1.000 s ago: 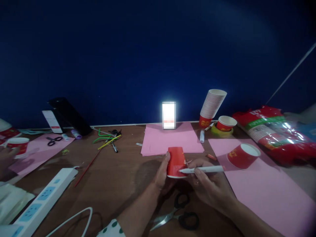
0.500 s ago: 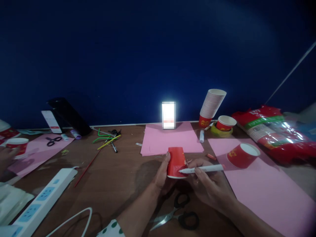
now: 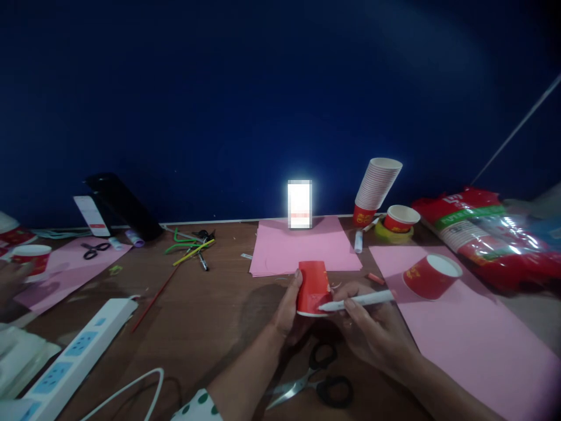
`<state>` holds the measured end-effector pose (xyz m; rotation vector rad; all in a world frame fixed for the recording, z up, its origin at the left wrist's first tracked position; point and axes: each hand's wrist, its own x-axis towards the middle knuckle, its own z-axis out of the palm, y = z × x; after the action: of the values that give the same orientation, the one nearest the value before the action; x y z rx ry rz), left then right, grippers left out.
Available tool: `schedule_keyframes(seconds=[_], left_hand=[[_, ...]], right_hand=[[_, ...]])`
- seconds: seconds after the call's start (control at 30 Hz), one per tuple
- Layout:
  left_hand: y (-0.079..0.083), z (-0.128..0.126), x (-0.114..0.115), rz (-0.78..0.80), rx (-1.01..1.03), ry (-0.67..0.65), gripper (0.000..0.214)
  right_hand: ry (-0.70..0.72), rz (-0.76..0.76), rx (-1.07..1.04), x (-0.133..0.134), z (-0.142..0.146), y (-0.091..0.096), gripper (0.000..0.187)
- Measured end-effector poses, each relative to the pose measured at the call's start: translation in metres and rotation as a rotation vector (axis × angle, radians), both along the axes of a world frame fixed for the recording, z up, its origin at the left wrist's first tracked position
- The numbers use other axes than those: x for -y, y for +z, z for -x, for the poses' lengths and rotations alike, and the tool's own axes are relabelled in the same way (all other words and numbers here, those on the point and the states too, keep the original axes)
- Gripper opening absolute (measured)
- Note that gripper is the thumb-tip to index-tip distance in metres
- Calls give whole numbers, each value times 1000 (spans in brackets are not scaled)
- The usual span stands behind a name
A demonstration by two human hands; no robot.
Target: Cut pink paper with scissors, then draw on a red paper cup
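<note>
A red paper cup point(image 3: 312, 286), upside down with its white rim toward me, is gripped by my left hand point(image 3: 288, 307); the thumb lies along its left side. My right hand point(image 3: 368, 327) is closed around a white marker point(image 3: 362, 300). The marker's tip touches or nearly touches the cup's side near the rim; which one, I cannot tell. Just below my hands, scissors with black handles point(image 3: 335, 390) lie on the table with the blades apart. The fingers behind the cup are hidden.
Pink paper point(image 3: 302, 251) lies ahead, with a lit phone point(image 3: 300, 204) standing behind it. To the right are stacked cups point(image 3: 377, 184), a tipped cup point(image 3: 432, 277) and a red plastic bag point(image 3: 495, 234). A white power strip point(image 3: 83, 356) and another person's hand point(image 3: 13, 280) are at left.
The marker's back end has tilted up slightly in my right hand, its tip staying at the cup's lower part. The cup and my left hand have barely moved.
</note>
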<state>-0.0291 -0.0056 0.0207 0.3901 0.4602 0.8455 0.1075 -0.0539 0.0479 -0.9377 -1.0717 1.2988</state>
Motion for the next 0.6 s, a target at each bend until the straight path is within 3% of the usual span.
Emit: schedule_keyframes(seconds=[0.37, 0.6], left_hand=[[-6, 2, -2, -9, -15, -10, 65], [0, 0, 0, -4, -28, -4, 63]], right_hand=[[56, -26, 18, -2, -5, -13, 22], [14, -9, 46, 0, -2, -5, 20]])
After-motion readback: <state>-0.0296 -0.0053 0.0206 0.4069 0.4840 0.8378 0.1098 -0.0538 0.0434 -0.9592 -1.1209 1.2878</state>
